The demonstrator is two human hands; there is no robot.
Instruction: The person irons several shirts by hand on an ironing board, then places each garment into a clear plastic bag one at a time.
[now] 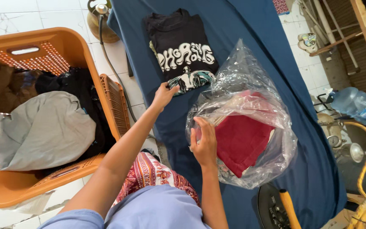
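Note:
A folded black T-shirt [183, 51] with a white and teal print lies on the blue-covered board [242, 21]. My left hand [164, 96] grips its near left corner. A clear plastic bag [250, 118] lies beside it, to the right, with folded red cloth [242, 140] inside. My right hand [204, 142] rests on the bag's left edge, fingers on the plastic at its opening.
An orange laundry basket [5, 186] with grey and dark clothes stands on the tiled floor at left. A gas cylinder top [98, 12] and hose sit behind the board. An iron [276, 208] lies at the board's near end. A water bottle [356, 106] and yellow hoses are at right.

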